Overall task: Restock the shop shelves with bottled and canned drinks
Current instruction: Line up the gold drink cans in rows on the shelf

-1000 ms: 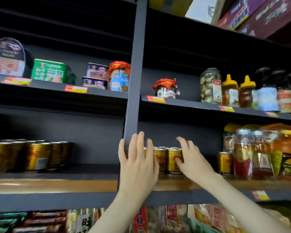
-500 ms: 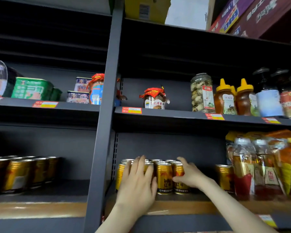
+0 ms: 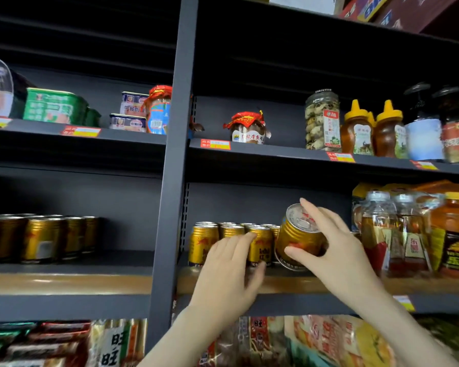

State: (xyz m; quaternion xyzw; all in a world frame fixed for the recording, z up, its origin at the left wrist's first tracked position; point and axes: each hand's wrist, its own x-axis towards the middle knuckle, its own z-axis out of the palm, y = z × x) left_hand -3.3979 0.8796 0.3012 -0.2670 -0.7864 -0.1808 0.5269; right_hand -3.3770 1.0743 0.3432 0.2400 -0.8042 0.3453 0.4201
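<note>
- In the left bay, a cluster of gold ribbed metal cans (image 3: pixel 40 239) stands upright with fronts outward. It is well apart from the work, and it shows the look to match.
- The dark grey painted steel upright (image 3: pixel 174 154) has a matte finish and divides the bays. The row being built starts just to its right.
- The left hand (image 3: pixel 228 274) holds nothing. Its fingers are nearly straight and lie against the fronts of the row of short gold drink cans (image 3: pixel 204 242). It seems best used as a brace, pressing lightly so the light, smooth cans neither slide nor tip.
- The tilted gold can with a silver ring-pull lid (image 3: pixel 300 234) is at the right end of that row. Its lid leans toward the camera and its base is low over the wood-coloured shelf board (image 3: pixel 289 283). I cannot tell whether the base touches the board. The lacquered wall looks glossy and slippery, and the shoulder is ribbed.
- The right hand (image 3: pixel 339 252) grips this can, forefinger across the lid and thumb on the side wall. The can should probably be stood upright first, set down flat, then nudged against its neighbour with the label forward.
- Clear plastic bottles of amber liquid (image 3: pixel 376 229) stand near on the right. They are thin-walled and tall, so the wrist should stay clear of them.
</note>
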